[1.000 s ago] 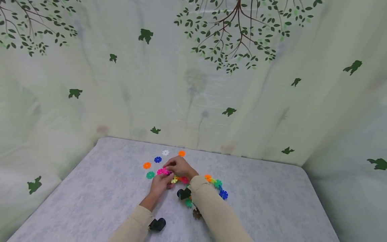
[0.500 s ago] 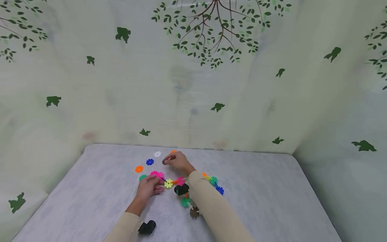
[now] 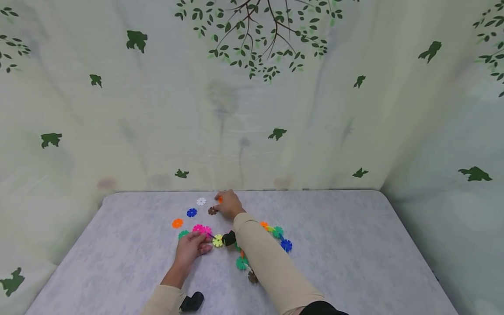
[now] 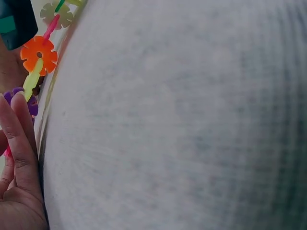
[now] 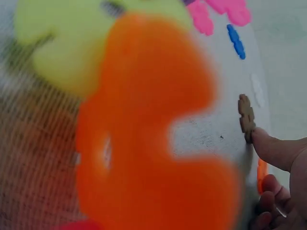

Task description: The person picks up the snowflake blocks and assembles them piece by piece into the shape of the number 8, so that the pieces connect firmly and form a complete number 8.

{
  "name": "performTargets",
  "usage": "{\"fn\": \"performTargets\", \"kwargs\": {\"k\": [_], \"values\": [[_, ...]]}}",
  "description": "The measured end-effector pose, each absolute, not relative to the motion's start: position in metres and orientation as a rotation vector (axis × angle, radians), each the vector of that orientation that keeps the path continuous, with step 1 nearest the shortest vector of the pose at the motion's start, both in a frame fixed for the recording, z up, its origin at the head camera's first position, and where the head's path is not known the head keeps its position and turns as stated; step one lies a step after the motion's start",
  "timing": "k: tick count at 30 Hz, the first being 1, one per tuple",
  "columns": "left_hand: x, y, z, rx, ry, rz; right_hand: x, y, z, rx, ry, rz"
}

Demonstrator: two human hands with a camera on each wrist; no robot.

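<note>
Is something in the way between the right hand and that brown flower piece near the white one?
Nothing visible: the thumb of the right hand appears to touch the brown flower piece. The orange piece by the fingers isn't in between.

No lettering, number, label, brand or sign can be read in any view.

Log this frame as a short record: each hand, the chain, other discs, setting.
left hand: fingers extended beside the pink discs
right hand: thumb at a brown disc, fingers near an orange disc; grip unclear
chain: multicolored, partly hidden by the right sleeve
other discs: white disc, blue disc, second orange disc
setting: grey tabletop, leaf-printed backdrop
</note>
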State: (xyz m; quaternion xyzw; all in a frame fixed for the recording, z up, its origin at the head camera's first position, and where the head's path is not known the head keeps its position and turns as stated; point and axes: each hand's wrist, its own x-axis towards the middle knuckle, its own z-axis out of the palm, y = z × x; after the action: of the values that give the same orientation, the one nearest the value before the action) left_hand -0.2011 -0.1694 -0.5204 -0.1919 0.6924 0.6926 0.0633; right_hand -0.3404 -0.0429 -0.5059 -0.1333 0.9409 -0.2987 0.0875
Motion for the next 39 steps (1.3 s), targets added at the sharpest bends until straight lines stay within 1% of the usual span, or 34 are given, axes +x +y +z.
{"fn": "performTargets", "kwargs": {"k": [6, 13, 19, 24, 33, 39], "values": [[-0.197, -0.169, -0.515, -0.581, 2.113, 2.082, -0.336, -0.045, -0.499, -0.382, 2.789, -0.902], [-0.196, -0.167, -0.515, -0.588, 2.131, 2.068, -0.332, -0.046, -0.501, -0.455, 2.821, -0.812], [-0.196, -0.164, -0.515, -0.570, 2.110, 2.087, -0.333, -0.043, -0.503, -0.417, 2.823, -0.795], [-0.195, -0.164, -0.514, -0.597, 2.104, 2.088, -0.333, -0.041, -0.503, -0.426, 2.736, -0.947], [-0.197, -0.169, -0.514, -0.615, 2.093, 2.092, -0.321, -0.038, -0.490, -0.356, 2.364, -1.448], [-0.199, -0.172, -0.515, -0.611, 2.081, 2.095, -0.304, -0.043, -0.483, -0.400, 2.287, -1.467]]}}
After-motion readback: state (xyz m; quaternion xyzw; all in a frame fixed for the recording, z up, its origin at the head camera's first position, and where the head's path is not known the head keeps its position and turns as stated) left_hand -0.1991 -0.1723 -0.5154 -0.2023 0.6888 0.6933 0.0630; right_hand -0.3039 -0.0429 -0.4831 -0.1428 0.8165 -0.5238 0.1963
